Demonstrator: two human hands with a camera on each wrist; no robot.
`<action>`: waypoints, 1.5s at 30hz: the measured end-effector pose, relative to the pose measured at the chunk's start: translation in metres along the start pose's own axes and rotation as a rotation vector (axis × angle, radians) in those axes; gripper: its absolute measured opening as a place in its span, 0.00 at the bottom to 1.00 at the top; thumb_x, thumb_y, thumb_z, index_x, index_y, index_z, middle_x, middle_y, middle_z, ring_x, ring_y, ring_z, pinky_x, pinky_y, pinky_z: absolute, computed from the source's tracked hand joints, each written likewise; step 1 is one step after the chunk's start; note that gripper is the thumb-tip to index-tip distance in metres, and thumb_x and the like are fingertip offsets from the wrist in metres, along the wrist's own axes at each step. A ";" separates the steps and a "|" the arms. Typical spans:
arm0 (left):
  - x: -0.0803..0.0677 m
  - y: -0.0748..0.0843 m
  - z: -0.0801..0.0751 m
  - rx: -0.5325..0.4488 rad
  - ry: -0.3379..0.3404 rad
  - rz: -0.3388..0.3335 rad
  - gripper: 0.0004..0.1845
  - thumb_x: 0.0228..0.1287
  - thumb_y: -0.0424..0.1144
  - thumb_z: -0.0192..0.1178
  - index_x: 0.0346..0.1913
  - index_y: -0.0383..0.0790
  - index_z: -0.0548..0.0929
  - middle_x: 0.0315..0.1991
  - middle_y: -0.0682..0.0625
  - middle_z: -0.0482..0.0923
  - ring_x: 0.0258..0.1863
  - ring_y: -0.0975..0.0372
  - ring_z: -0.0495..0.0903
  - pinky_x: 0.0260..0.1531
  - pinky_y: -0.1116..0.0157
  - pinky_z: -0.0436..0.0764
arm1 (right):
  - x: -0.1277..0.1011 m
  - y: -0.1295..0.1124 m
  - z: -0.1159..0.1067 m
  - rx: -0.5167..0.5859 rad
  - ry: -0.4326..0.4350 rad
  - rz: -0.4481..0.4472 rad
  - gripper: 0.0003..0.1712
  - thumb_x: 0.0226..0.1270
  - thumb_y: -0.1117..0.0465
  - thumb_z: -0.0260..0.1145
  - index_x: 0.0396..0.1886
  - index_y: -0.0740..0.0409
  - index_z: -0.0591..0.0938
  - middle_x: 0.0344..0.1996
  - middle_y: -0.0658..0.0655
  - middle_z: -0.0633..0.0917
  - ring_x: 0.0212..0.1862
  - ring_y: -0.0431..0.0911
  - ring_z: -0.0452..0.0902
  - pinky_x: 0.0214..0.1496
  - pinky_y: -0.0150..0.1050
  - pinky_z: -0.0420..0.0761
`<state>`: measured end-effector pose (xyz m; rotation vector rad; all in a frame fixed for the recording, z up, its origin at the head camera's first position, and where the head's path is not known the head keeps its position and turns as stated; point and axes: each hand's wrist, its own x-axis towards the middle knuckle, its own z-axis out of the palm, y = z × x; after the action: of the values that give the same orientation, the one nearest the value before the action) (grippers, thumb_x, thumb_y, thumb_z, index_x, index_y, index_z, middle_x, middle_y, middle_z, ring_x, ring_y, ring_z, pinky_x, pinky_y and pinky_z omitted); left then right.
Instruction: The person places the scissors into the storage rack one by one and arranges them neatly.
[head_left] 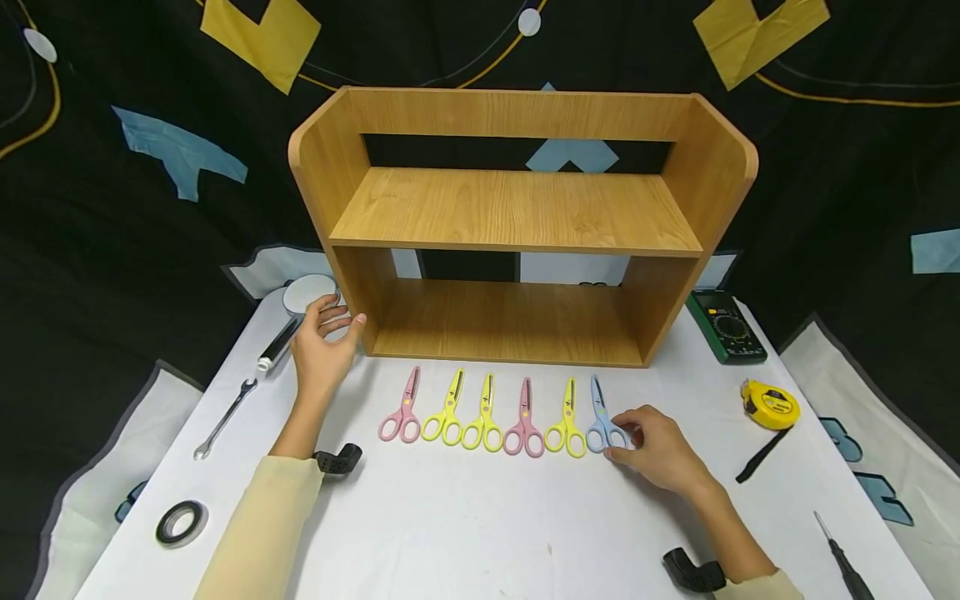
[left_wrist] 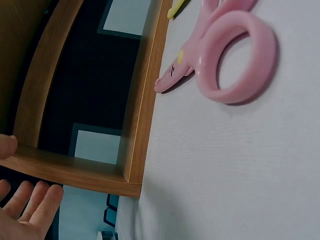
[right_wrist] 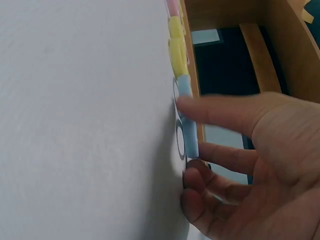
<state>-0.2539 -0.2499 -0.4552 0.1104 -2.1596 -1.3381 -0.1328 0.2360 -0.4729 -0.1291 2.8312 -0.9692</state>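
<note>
Several scissors lie in a row before a wooden shelf [head_left: 517, 212]: pink scissors [head_left: 407, 408] at the left, then yellow scissors [head_left: 450, 408], and others up to the light blue scissors [head_left: 597, 421] at the right end. My right hand [head_left: 660, 450] has thumb and index finger about a handle loop of the blue scissors [right_wrist: 188, 122], its other fingers curled beside them. Around the front edge of the shelf's left side panel [left_wrist: 75, 175] is my left hand [head_left: 324, 350], thumb on one side, fingers on the other. Whether it touches the panel is unclear.
Along the left lie a magnifying glass [head_left: 309, 293], a wrench [head_left: 225, 419] and a roll of black tape [head_left: 182, 523]. At the right are a multimeter [head_left: 727, 327], a yellow tape measure [head_left: 771, 406] and a screwdriver [head_left: 846, 562]. Dark cloth hangs behind the white table [head_left: 480, 525].
</note>
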 end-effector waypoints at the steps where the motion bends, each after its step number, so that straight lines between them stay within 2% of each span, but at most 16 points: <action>1: 0.001 -0.001 0.001 0.011 0.001 -0.003 0.27 0.66 0.44 0.72 0.65 0.43 0.79 0.53 0.46 0.87 0.47 0.56 0.89 0.46 0.73 0.86 | 0.001 0.000 0.001 -0.010 0.008 -0.001 0.28 0.57 0.58 0.81 0.55 0.65 0.85 0.40 0.56 0.81 0.40 0.48 0.73 0.38 0.36 0.74; 6: 0.004 -0.002 0.001 0.030 -0.011 -0.018 0.21 0.70 0.42 0.68 0.63 0.45 0.82 0.52 0.46 0.88 0.47 0.58 0.89 0.55 0.62 0.85 | 0.003 -0.001 -0.001 0.013 0.032 0.007 0.21 0.57 0.60 0.79 0.48 0.63 0.86 0.33 0.55 0.82 0.36 0.46 0.74 0.34 0.35 0.75; 11: 0.005 -0.002 0.001 0.053 -0.027 -0.002 0.16 0.71 0.42 0.67 0.58 0.41 0.85 0.48 0.44 0.89 0.47 0.53 0.89 0.63 0.58 0.80 | 0.005 -0.008 -0.010 0.132 0.019 0.039 0.20 0.61 0.61 0.75 0.52 0.64 0.85 0.29 0.52 0.84 0.29 0.44 0.76 0.24 0.33 0.76; 14: 0.006 -0.002 0.000 0.064 -0.028 0.010 0.15 0.71 0.41 0.67 0.56 0.39 0.86 0.46 0.44 0.89 0.46 0.51 0.89 0.63 0.57 0.79 | 0.005 -0.022 -0.019 0.189 0.012 0.032 0.21 0.62 0.61 0.75 0.54 0.64 0.85 0.30 0.53 0.86 0.30 0.45 0.78 0.26 0.33 0.78; 17: 0.005 -0.003 0.000 0.074 -0.026 0.018 0.15 0.71 0.41 0.67 0.55 0.39 0.86 0.45 0.44 0.89 0.46 0.50 0.89 0.63 0.56 0.79 | 0.001 -0.046 -0.032 0.256 0.009 -0.040 0.21 0.62 0.62 0.76 0.53 0.63 0.86 0.31 0.54 0.86 0.32 0.46 0.79 0.30 0.33 0.82; 21: 0.005 -0.005 -0.001 0.085 -0.020 0.025 0.15 0.70 0.41 0.68 0.55 0.39 0.87 0.45 0.44 0.90 0.45 0.50 0.89 0.64 0.56 0.78 | -0.001 -0.089 -0.053 0.403 0.000 -0.215 0.20 0.61 0.65 0.77 0.53 0.64 0.86 0.32 0.57 0.87 0.32 0.46 0.82 0.35 0.31 0.87; 24: 0.006 -0.006 0.000 0.091 -0.014 0.028 0.15 0.70 0.41 0.68 0.55 0.39 0.86 0.45 0.43 0.90 0.45 0.50 0.89 0.62 0.57 0.80 | 0.005 -0.124 -0.066 0.493 0.007 -0.328 0.21 0.62 0.67 0.77 0.54 0.64 0.85 0.34 0.59 0.87 0.33 0.46 0.85 0.38 0.32 0.89; 29: 0.007 -0.006 0.002 0.090 -0.007 0.032 0.14 0.70 0.40 0.68 0.55 0.38 0.87 0.45 0.43 0.90 0.45 0.50 0.90 0.60 0.57 0.82 | 0.036 -0.182 -0.089 0.459 0.078 -0.409 0.21 0.64 0.65 0.76 0.56 0.62 0.85 0.35 0.58 0.88 0.34 0.46 0.85 0.38 0.31 0.88; 32: 0.006 -0.006 0.003 0.077 -0.012 0.015 0.15 0.70 0.40 0.69 0.55 0.38 0.87 0.46 0.43 0.90 0.45 0.50 0.89 0.63 0.57 0.80 | 0.065 -0.212 -0.100 0.402 0.111 -0.408 0.21 0.65 0.62 0.75 0.57 0.59 0.85 0.35 0.58 0.89 0.36 0.45 0.84 0.36 0.30 0.84; 35: 0.004 -0.005 0.004 0.071 -0.007 0.002 0.15 0.69 0.40 0.69 0.55 0.38 0.86 0.46 0.43 0.90 0.45 0.50 0.90 0.65 0.56 0.79 | 0.094 -0.238 -0.104 0.390 0.118 -0.379 0.21 0.67 0.61 0.74 0.59 0.58 0.85 0.37 0.58 0.90 0.37 0.46 0.83 0.35 0.31 0.84; 41: 0.003 -0.002 0.005 0.056 0.002 -0.013 0.15 0.69 0.38 0.69 0.56 0.38 0.86 0.47 0.43 0.90 0.47 0.50 0.90 0.64 0.56 0.80 | 0.143 -0.283 -0.088 0.427 0.070 -0.317 0.22 0.71 0.60 0.72 0.62 0.61 0.82 0.41 0.57 0.89 0.38 0.44 0.83 0.37 0.29 0.85; 45: 0.002 -0.001 0.004 0.054 0.018 -0.020 0.14 0.69 0.37 0.69 0.55 0.38 0.87 0.46 0.43 0.90 0.46 0.51 0.90 0.62 0.58 0.82 | 0.166 -0.310 -0.068 0.450 0.046 -0.312 0.20 0.71 0.62 0.71 0.60 0.64 0.82 0.40 0.57 0.89 0.37 0.41 0.83 0.33 0.27 0.82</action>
<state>-0.2585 -0.2479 -0.4566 0.1655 -2.1854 -1.2857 -0.2968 0.0113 -0.2470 -0.5092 2.5944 -1.6633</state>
